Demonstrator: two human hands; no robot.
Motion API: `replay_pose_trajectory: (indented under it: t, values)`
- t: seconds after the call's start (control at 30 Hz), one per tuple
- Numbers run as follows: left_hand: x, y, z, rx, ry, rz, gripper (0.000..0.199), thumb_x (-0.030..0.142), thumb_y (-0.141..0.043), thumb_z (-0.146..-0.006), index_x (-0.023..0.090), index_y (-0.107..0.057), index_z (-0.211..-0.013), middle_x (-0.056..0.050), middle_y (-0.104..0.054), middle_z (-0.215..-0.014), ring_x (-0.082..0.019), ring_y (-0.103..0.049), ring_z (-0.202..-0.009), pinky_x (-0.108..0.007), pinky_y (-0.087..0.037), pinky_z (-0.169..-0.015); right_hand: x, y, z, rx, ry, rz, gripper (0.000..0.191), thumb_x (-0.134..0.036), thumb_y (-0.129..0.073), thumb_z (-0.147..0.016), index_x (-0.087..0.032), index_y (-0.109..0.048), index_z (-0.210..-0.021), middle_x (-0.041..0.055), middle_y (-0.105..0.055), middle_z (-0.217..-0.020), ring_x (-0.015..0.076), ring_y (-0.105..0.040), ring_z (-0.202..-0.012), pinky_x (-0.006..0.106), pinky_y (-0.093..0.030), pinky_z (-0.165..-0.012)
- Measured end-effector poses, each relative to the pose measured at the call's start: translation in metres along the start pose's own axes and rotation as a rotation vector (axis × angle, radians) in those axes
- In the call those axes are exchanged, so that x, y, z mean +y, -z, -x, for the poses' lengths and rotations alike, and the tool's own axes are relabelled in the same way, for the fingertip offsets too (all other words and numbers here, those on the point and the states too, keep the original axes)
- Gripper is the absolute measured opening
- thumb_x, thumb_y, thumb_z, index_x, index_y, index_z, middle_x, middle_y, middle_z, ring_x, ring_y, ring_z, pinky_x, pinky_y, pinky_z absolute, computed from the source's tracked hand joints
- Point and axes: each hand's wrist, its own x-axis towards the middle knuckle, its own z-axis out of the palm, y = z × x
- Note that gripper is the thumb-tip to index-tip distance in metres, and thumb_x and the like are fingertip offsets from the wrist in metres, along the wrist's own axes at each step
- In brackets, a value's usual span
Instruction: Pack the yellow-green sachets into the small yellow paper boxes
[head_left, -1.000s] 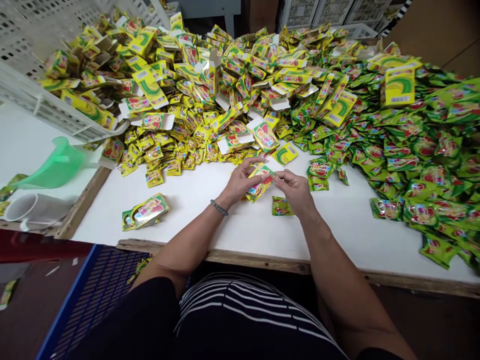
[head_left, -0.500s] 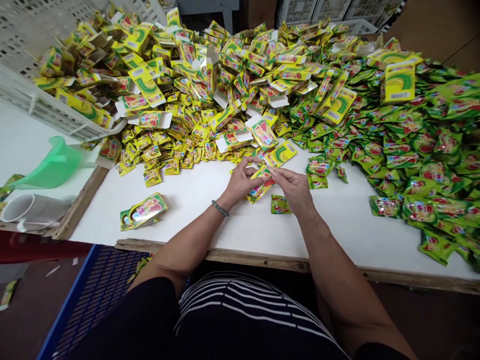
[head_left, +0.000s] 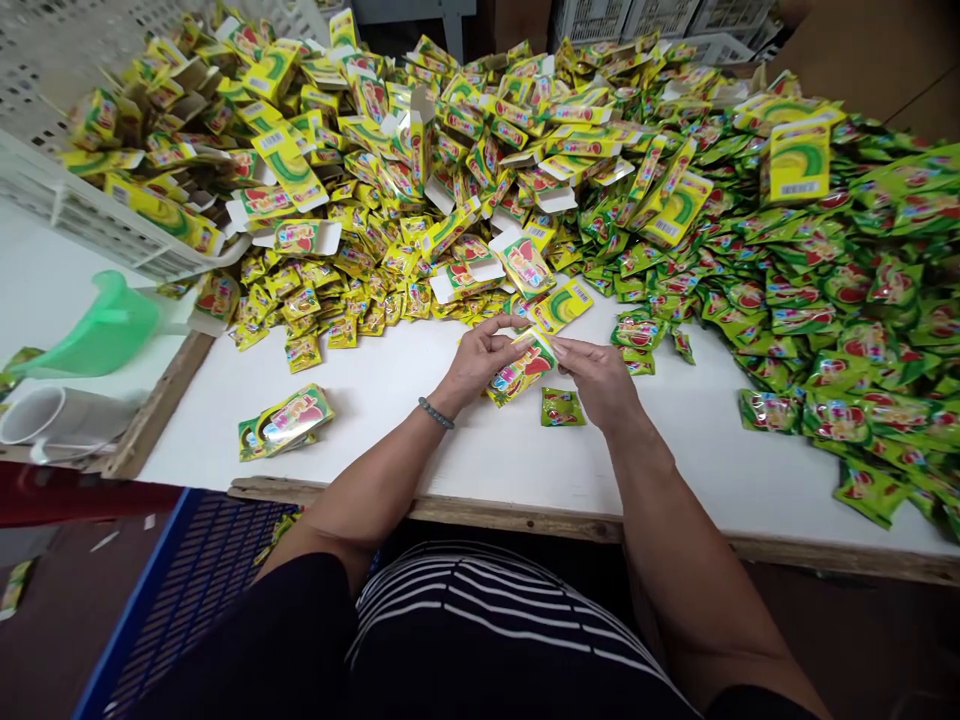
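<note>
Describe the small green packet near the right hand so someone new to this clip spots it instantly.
At the white table, find the right hand. Just below its fingertips in the picture lies a small, flat green packet. It lies singly on the tabletop, apart from the large heap of green packets on the right.

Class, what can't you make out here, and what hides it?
All in the head view:
1. Inside of the held yellow box: hidden by the box itself.
2. Part of its edge: hidden by the left hand.
3. What the right hand pinches, if anything: hidden by its fingers.
4. Rest of the green packets: cut off by the picture's right edge.
</note>
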Motion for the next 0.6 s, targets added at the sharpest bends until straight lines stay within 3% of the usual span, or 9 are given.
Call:
replay_pose_trajectory:
  t: [0.13,0.3,0.4,0.47,0.6]
  values:
    - [-0.002,0.004,-0.001,-0.041,-0.021,0.026,0.059,0.052,-0.082,-0.064,0.017,-0.063,-0.108,0.007,-0.047,-0.052,-0.006,-0.039,-0.044,-0.022,-0.030,-0.047,-0.006,-0.013,0.010,0.052,0.200,0.193,0.029,-0.042,-0.065,-0.080,-0.028,-0.077,-0.102,0.0031,-0.075,-0.107,0.0233,-0.065,-0.101,0.043,-0.049,-0.095]
    - [-0.009,0.003,-0.003,0.001,-0.051,-0.014,0.057,0.056,-0.079,-0.065,0.017,-0.064,-0.105,0.007,-0.042,-0.051,-0.006,-0.035,-0.045,-0.023,-0.027,-0.048,-0.012,-0.027,0.019,0.106,0.345,0.403,0.029,-0.041,-0.061,-0.083,-0.030,-0.076,-0.104,0.0057,-0.074,-0.108,0.0240,-0.063,-0.100,0.042,-0.050,-0.093]
    - [-0.003,0.001,-0.003,0.000,-0.059,-0.071,0.059,0.057,-0.077,-0.067,0.018,-0.063,-0.108,0.007,-0.041,-0.052,-0.006,-0.033,-0.045,-0.023,-0.024,-0.048,-0.010,-0.023,0.016,0.076,0.293,0.361,0.030,-0.042,-0.059,-0.083,-0.027,-0.076,-0.103,0.0053,-0.074,-0.105,0.0223,-0.064,-0.096,0.039,-0.052,-0.087]
    - [0.012,0.004,0.000,-0.038,-0.031,-0.201,0.058,0.057,-0.074,-0.069,0.017,-0.063,-0.108,0.007,-0.042,-0.052,-0.006,-0.032,-0.045,-0.023,-0.023,-0.048,-0.007,-0.014,0.013,0.068,0.216,0.354,0.032,-0.043,-0.059,-0.082,-0.024,-0.075,-0.102,0.0057,-0.074,-0.103,0.0209,-0.064,-0.091,0.037,-0.052,-0.080]
    - [0.062,0.037,0.016,-0.208,0.112,-0.753,0.045,0.052,-0.072,-0.071,0.016,-0.068,-0.098,0.003,-0.054,-0.054,-0.009,-0.040,-0.048,-0.025,-0.025,-0.051,-0.004,0.017,0.007,0.029,0.050,0.522,0.034,-0.043,-0.067,-0.076,-0.018,-0.073,-0.099,0.0071,-0.072,-0.092,0.0205,-0.064,-0.082,0.036,-0.050,-0.075]
